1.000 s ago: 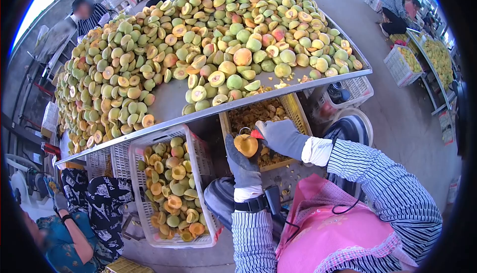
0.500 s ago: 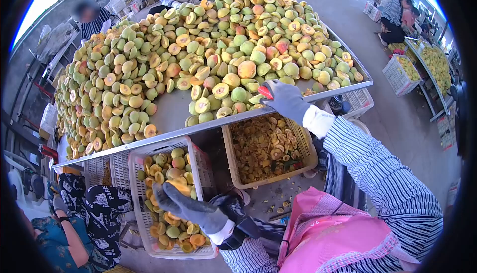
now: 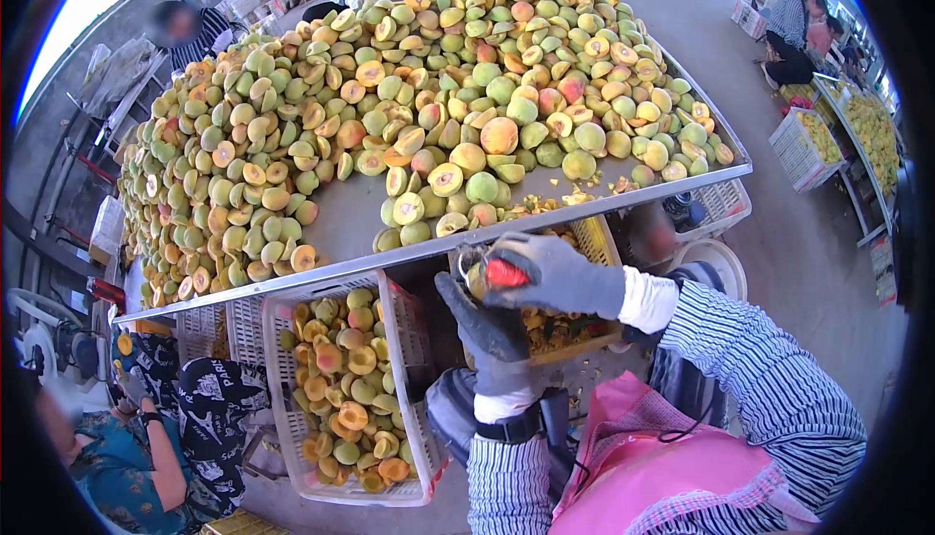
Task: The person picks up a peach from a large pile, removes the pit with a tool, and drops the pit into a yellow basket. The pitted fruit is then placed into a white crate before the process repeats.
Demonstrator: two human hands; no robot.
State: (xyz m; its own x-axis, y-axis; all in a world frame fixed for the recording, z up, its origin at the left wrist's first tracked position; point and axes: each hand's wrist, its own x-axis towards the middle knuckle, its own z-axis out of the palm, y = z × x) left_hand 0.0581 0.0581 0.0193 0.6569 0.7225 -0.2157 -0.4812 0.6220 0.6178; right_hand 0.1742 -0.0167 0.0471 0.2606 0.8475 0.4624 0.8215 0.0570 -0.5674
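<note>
My right hand point(image 3: 560, 274), in a grey glove, is closed around a red-handled tool point(image 3: 505, 273) in front of the table's near edge. A curved metal part shows at the tool's left end, beside a fruit point(image 3: 477, 280) that is mostly hidden between my hands. Just below, my left hand point(image 3: 489, 329), in a dark grey glove, is closed on that fruit. Beneath both hands stands a yellowish crate point(image 3: 597, 240) with cut pieces. Whole and halved fruits point(image 3: 499, 135) are heaped on the metal-edged table point(image 3: 429, 247).
A white crate point(image 3: 426, 428) of fruit halves stands at lower left. A co-worker point(image 3: 127, 457) sits at far left; others are behind the table and at upper right. A white bucket point(image 3: 716, 260) and another crate point(image 3: 729, 206) are at the right.
My left hand has moved right from over the white crate to meet my right hand. My right hand, with the red tool, has come down from the table edge. The view has shifted slightly.
</note>
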